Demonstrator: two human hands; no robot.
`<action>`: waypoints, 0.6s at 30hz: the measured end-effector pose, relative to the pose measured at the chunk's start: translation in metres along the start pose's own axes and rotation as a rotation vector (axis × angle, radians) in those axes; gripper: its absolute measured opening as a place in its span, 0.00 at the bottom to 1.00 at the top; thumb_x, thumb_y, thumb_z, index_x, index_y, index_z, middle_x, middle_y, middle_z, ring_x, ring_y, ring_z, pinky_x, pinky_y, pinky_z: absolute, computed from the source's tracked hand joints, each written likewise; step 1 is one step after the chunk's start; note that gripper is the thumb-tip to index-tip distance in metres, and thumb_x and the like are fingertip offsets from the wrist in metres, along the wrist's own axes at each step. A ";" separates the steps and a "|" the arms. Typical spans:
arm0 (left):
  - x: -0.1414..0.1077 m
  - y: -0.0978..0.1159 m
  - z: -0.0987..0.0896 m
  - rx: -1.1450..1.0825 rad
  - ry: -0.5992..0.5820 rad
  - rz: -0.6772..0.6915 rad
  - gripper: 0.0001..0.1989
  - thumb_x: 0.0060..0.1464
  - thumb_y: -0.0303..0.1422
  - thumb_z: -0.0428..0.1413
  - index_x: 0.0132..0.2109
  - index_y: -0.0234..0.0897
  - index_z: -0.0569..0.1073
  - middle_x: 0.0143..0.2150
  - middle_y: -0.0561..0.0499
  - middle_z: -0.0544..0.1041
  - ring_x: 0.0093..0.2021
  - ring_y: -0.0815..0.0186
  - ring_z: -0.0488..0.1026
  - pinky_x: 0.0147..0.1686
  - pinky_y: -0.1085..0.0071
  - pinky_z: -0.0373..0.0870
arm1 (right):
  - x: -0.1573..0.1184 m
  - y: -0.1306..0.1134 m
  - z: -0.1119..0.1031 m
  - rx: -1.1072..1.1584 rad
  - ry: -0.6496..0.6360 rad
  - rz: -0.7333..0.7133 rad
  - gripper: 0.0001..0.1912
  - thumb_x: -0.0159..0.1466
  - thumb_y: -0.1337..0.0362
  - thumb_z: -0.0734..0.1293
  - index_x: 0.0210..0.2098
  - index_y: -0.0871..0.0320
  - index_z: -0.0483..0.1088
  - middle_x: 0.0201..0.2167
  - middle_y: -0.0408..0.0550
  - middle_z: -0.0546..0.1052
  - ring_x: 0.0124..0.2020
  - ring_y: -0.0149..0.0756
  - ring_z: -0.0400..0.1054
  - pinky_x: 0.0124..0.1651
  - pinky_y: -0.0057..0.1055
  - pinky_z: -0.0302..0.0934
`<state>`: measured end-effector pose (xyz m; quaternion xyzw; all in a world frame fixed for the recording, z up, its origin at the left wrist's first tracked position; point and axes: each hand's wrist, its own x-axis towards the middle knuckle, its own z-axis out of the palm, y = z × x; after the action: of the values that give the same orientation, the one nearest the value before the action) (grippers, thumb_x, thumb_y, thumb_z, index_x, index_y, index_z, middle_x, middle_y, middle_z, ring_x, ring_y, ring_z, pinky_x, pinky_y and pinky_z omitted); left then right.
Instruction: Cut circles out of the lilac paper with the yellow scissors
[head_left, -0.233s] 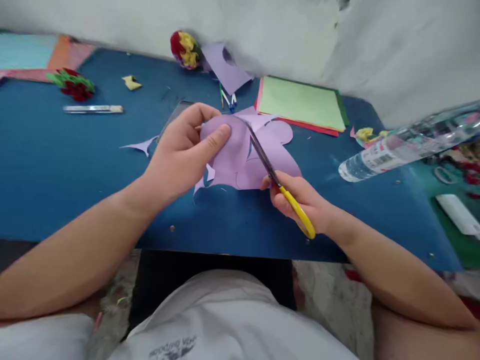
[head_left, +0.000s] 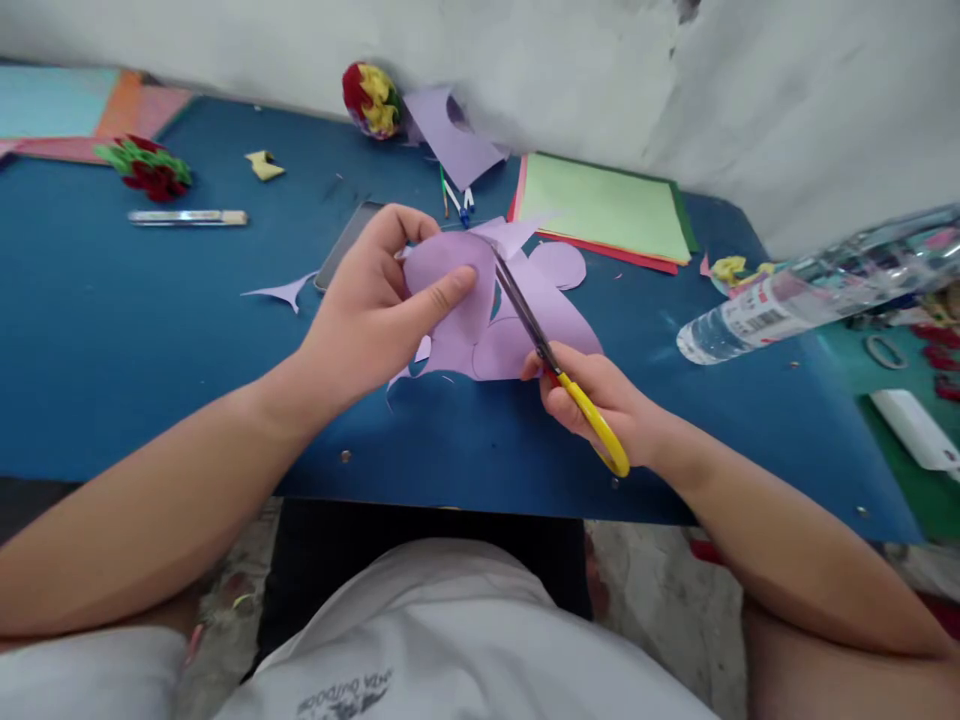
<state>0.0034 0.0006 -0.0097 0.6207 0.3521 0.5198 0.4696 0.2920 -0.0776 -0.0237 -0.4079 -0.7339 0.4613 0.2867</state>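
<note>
My left hand (head_left: pixel 386 295) pinches a sheet of purple paper (head_left: pixel 525 340) between thumb and fingers, with a rounded edge showing above the thumb. Curved pencil-like lines run across the paper near its lower edge. In my right hand (head_left: pixel 589 395) are scissors (head_left: pixel 592 415) with yellow handles, their dark blades pointing up and left to the paper's edge. The blade tips meet the paper beside a narrow strip. A cut purple petal shape (head_left: pixel 561 266) lies just behind the blades. Another purple scrap (head_left: pixel 283 291) rests left of my left hand, by a grey flat object (head_left: pixel 346 247) partly hidden by it.
Green and red paper sheets (head_left: pixel 607 205) lie at the back right. A plastic bottle (head_left: pixel 757 315) leans in from the right. Along the back are a purple offcut (head_left: pixel 450 140) and a red-yellow ball (head_left: pixel 371 100). A pen (head_left: pixel 187 218) and a red-green paper flower (head_left: pixel 150 168) lie left.
My left thumb has slid slightly right over the paper, and the held part has turned a little. The strip by the blade tips has shifted. The scissors have hardly moved.
</note>
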 end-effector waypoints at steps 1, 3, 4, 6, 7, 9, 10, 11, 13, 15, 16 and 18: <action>0.000 0.003 0.001 0.005 -0.012 -0.012 0.34 0.57 0.59 0.86 0.52 0.49 0.77 0.36 0.54 0.80 0.33 0.57 0.84 0.31 0.62 0.78 | -0.001 0.000 0.000 0.000 -0.006 0.002 0.41 0.81 0.20 0.67 0.56 0.54 0.74 0.30 0.38 0.72 0.30 0.35 0.64 0.34 0.35 0.56; 0.001 0.009 0.003 0.004 -0.005 -0.006 0.38 0.47 0.54 0.91 0.51 0.47 0.77 0.42 0.53 0.82 0.34 0.63 0.79 0.32 0.64 0.75 | -0.001 -0.001 -0.001 0.001 -0.024 0.001 0.41 0.81 0.20 0.67 0.56 0.55 0.74 0.30 0.38 0.72 0.30 0.36 0.64 0.34 0.35 0.56; 0.002 0.011 0.004 0.003 0.016 0.013 0.38 0.43 0.50 0.92 0.50 0.46 0.78 0.47 0.51 0.83 0.36 0.64 0.79 0.34 0.64 0.76 | 0.000 -0.001 -0.002 0.000 -0.033 -0.003 0.41 0.81 0.20 0.67 0.56 0.55 0.74 0.30 0.38 0.72 0.30 0.36 0.64 0.34 0.35 0.56; 0.003 0.014 0.004 -0.006 0.060 0.042 0.38 0.38 0.46 0.94 0.48 0.45 0.80 0.55 0.49 0.84 0.43 0.62 0.79 0.39 0.63 0.78 | 0.001 -0.001 -0.002 -0.005 -0.038 -0.009 0.42 0.80 0.19 0.67 0.56 0.55 0.74 0.29 0.37 0.71 0.30 0.35 0.64 0.34 0.35 0.56; 0.003 0.014 0.003 -0.008 0.070 0.037 0.38 0.38 0.45 0.94 0.48 0.45 0.81 0.57 0.48 0.84 0.46 0.61 0.80 0.42 0.62 0.79 | 0.001 -0.002 -0.002 -0.008 -0.033 -0.012 0.42 0.80 0.19 0.67 0.56 0.55 0.74 0.29 0.37 0.71 0.29 0.35 0.64 0.34 0.35 0.56; 0.002 0.014 0.002 0.001 0.061 0.005 0.37 0.40 0.45 0.93 0.50 0.46 0.82 0.59 0.48 0.85 0.50 0.57 0.82 0.45 0.59 0.81 | 0.002 -0.002 -0.002 -0.008 -0.029 -0.017 0.42 0.80 0.19 0.67 0.56 0.55 0.74 0.29 0.37 0.71 0.29 0.35 0.64 0.33 0.35 0.56; 0.002 0.013 0.001 0.006 0.051 -0.011 0.37 0.41 0.45 0.92 0.52 0.47 0.83 0.59 0.48 0.86 0.50 0.55 0.83 0.45 0.58 0.82 | 0.003 -0.003 -0.002 -0.007 -0.029 -0.019 0.43 0.80 0.19 0.67 0.55 0.55 0.74 0.29 0.37 0.71 0.29 0.35 0.64 0.33 0.35 0.56; 0.001 0.013 0.000 0.012 0.039 -0.024 0.37 0.42 0.45 0.92 0.53 0.48 0.83 0.58 0.49 0.88 0.51 0.53 0.84 0.45 0.57 0.83 | 0.003 -0.003 -0.002 -0.007 -0.028 -0.020 0.43 0.80 0.18 0.67 0.55 0.55 0.74 0.29 0.37 0.71 0.29 0.35 0.63 0.33 0.35 0.56; 0.000 0.014 0.000 0.022 0.014 -0.044 0.36 0.43 0.44 0.91 0.55 0.50 0.83 0.55 0.50 0.89 0.51 0.51 0.85 0.45 0.56 0.84 | 0.003 -0.005 -0.002 -0.010 -0.032 -0.017 0.43 0.80 0.18 0.67 0.55 0.55 0.74 0.29 0.36 0.71 0.29 0.34 0.63 0.33 0.35 0.56; -0.001 0.017 0.001 0.031 -0.011 -0.064 0.36 0.44 0.43 0.90 0.55 0.52 0.83 0.51 0.51 0.90 0.50 0.51 0.86 0.43 0.56 0.84 | 0.003 -0.005 -0.003 -0.014 -0.037 -0.014 0.44 0.79 0.18 0.67 0.55 0.55 0.73 0.29 0.36 0.70 0.29 0.35 0.63 0.33 0.35 0.56; -0.002 0.018 0.002 0.034 -0.021 -0.069 0.35 0.44 0.42 0.90 0.55 0.52 0.83 0.49 0.52 0.90 0.48 0.52 0.86 0.42 0.57 0.84 | 0.003 -0.005 -0.003 -0.014 -0.040 -0.013 0.44 0.79 0.17 0.67 0.55 0.55 0.73 0.29 0.36 0.70 0.29 0.35 0.63 0.33 0.35 0.56; -0.002 0.022 0.004 0.033 -0.031 -0.078 0.34 0.44 0.40 0.89 0.54 0.50 0.81 0.47 0.53 0.89 0.44 0.54 0.86 0.39 0.58 0.82 | 0.003 -0.005 -0.004 -0.015 -0.048 -0.011 0.43 0.79 0.18 0.66 0.55 0.55 0.73 0.29 0.37 0.70 0.29 0.35 0.63 0.34 0.35 0.56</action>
<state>0.0053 -0.0093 0.0105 0.6221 0.3771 0.4854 0.4849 0.2918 -0.0746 -0.0179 -0.3950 -0.7460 0.4640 0.2686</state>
